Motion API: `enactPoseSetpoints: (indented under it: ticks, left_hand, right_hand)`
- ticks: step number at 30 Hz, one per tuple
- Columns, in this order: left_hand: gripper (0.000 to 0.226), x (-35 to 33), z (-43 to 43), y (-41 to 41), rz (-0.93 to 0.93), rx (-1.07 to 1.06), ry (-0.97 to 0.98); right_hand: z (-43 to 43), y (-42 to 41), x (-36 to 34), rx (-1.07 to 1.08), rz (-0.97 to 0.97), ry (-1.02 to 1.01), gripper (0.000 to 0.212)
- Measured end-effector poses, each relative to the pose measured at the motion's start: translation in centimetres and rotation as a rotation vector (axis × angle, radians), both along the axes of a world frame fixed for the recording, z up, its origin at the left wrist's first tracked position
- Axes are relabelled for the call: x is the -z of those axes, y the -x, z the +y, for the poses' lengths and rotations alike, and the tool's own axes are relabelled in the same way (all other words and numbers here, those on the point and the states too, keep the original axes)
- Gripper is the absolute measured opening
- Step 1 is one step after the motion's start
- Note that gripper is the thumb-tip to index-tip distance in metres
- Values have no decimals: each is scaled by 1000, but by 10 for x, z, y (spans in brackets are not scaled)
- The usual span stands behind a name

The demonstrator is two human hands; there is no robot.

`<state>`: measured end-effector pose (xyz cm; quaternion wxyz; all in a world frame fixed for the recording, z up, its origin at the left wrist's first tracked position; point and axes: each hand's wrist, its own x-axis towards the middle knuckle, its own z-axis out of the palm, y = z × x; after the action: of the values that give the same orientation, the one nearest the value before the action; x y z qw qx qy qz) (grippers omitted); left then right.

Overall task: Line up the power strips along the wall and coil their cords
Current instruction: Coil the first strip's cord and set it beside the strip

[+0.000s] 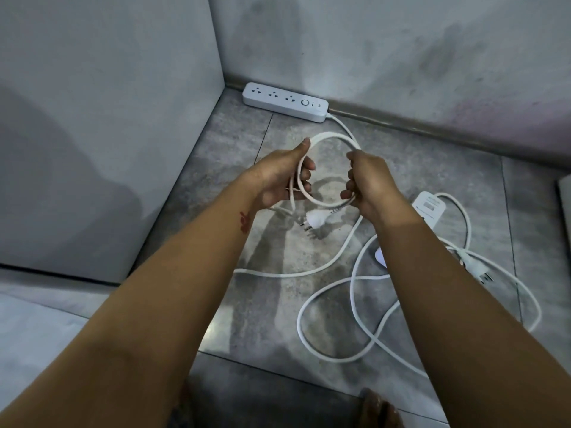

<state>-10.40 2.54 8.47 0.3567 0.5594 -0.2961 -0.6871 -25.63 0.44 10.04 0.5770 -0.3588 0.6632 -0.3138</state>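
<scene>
A white power strip lies flat against the base of the far wall, sockets up. Its white cord runs from the strip's right end into a round loop held above the floor. My left hand grips the loop's left side. My right hand grips its right side. The cord's plug hangs just below the loop between my hands. A second white power strip lies face down at the right, partly behind my right forearm, with its cord sprawled loose over the tiles and its plug beside my forearm.
A grey panel stands at the left and meets the wall in a corner. A brown skirting runs along the wall's foot. The floor is grey tile. A toe shows at the bottom edge.
</scene>
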Motion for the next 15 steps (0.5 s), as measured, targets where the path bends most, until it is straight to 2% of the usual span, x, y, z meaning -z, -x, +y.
enactPoseSetpoints:
  ticks: [2,5,9,12,15]
  left_hand:
    - [39,1,1,4,97,-98,5]
    - [38,1,-2,6,84,-111,51]
    - [38,0,-4,1,70,-25,74]
    - [51,2,-2,2,-38,45,45]
    - [64,13,2,0,-212,75,33]
  right_hand:
    - [-1,0,-3,-38,1,-32,13]
    - [-3,-1,-6,-118,43,-40,33]
    - [-4,1,-10,-56,40,64,31]
    - [-8,3,-10,53,12,114,33]
    - [-11,3,-10,168,-100,103,37]
